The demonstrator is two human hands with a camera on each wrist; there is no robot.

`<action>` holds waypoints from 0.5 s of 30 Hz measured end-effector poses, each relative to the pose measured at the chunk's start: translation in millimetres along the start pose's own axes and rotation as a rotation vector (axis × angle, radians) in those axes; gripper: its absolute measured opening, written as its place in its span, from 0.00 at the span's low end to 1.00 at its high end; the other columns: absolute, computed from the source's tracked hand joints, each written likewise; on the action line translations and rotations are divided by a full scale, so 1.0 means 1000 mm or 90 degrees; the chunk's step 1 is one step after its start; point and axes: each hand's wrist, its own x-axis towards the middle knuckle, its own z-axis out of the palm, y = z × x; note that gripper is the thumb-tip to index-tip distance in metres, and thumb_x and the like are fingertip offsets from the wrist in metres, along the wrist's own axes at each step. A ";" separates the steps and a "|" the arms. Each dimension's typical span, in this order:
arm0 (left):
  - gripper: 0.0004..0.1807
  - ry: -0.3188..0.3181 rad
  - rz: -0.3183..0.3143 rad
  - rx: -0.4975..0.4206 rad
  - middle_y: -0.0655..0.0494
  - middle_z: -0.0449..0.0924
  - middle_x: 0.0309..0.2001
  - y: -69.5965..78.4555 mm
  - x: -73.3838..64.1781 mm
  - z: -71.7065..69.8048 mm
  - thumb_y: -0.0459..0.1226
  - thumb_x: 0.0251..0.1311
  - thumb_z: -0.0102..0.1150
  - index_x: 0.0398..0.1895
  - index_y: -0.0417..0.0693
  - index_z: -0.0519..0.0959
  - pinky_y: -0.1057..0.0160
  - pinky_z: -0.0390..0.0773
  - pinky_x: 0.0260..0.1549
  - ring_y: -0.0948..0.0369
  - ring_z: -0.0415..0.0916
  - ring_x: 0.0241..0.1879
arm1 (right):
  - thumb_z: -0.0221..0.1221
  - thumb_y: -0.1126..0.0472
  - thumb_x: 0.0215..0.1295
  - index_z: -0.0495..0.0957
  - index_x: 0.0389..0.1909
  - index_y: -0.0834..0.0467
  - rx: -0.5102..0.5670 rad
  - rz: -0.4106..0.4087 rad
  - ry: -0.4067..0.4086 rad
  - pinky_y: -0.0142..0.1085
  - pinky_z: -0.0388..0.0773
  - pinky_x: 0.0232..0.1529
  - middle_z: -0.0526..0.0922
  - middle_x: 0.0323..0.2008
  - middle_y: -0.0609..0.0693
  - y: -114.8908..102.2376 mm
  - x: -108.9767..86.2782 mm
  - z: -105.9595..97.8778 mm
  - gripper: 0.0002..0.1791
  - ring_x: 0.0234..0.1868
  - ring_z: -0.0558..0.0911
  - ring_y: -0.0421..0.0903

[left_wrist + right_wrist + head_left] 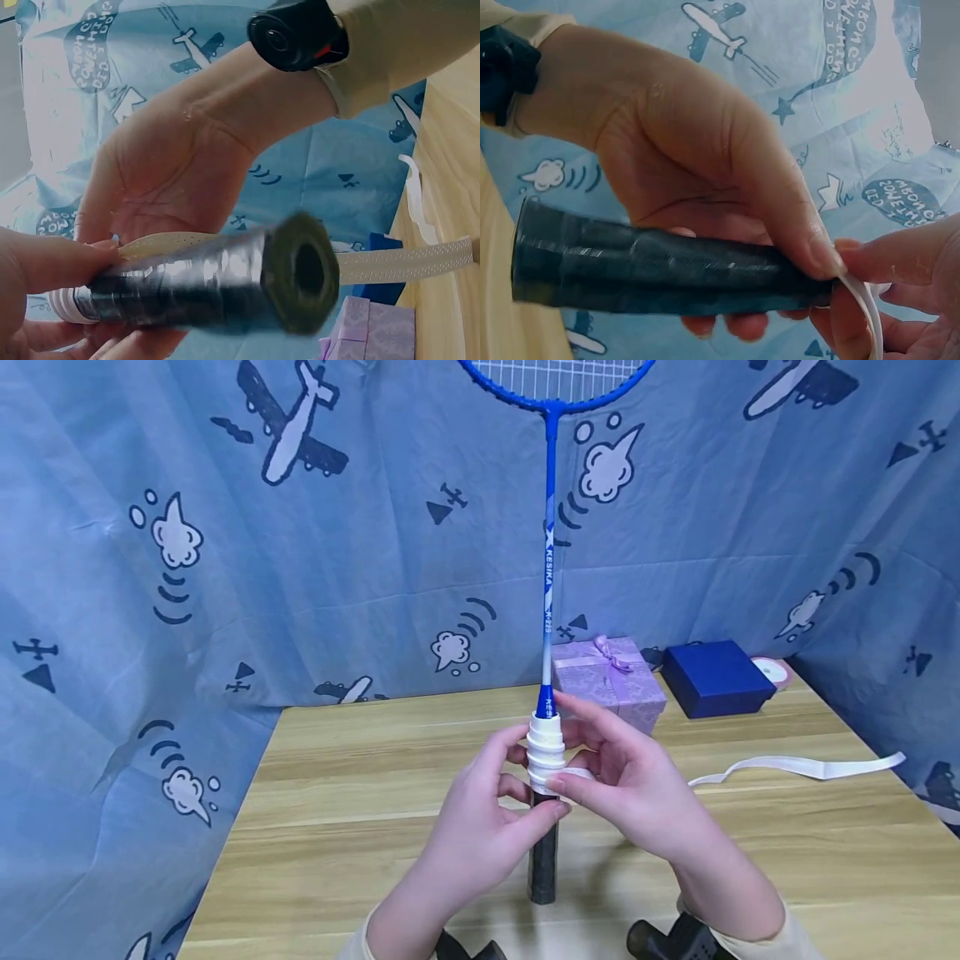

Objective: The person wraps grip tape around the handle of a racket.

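Observation:
A blue badminton racket stands upright in front of me, its strings cut off by the frame's top. White perforated grip tape winds in overlapping turns round the handle's upper part. Below it the black handle is bare, its hollow butt end facing the left wrist view. My left hand holds the handle from the left, fingers behind and thumb in front. My right hand pinches the tape at the lowest turn. Past it runs the loose tape. The fingers behind the handle are partly hidden.
The tape's free tail trails over the wooden table to the right. Behind stand a lilac gift box with a bow, a dark blue box and a white-and-pink roll. Patterned blue cloth hangs behind.

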 end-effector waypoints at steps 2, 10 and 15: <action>0.38 -0.009 -0.004 -0.024 0.49 0.75 0.52 0.000 0.000 -0.001 0.28 0.59 0.72 0.71 0.57 0.68 0.62 0.89 0.31 0.65 0.83 0.33 | 0.63 0.83 0.60 0.64 0.75 0.64 -0.011 0.010 0.001 0.30 0.85 0.42 0.83 0.51 0.51 0.000 0.000 0.000 0.42 0.48 0.84 0.42; 0.40 -0.053 -0.017 -0.152 0.44 0.73 0.52 0.000 0.002 -0.005 0.23 0.59 0.68 0.73 0.54 0.66 0.58 0.90 0.35 0.61 0.83 0.35 | 0.63 0.82 0.61 0.64 0.76 0.63 0.011 0.033 -0.026 0.31 0.85 0.46 0.82 0.53 0.54 -0.001 0.001 -0.004 0.41 0.52 0.84 0.44; 0.40 -0.083 0.007 -0.224 0.37 0.73 0.56 -0.002 0.003 -0.007 0.21 0.60 0.66 0.74 0.48 0.63 0.54 0.90 0.39 0.58 0.84 0.39 | 0.61 0.83 0.61 0.66 0.74 0.66 0.042 0.035 -0.026 0.31 0.85 0.47 0.83 0.53 0.54 -0.001 0.002 -0.006 0.38 0.52 0.83 0.45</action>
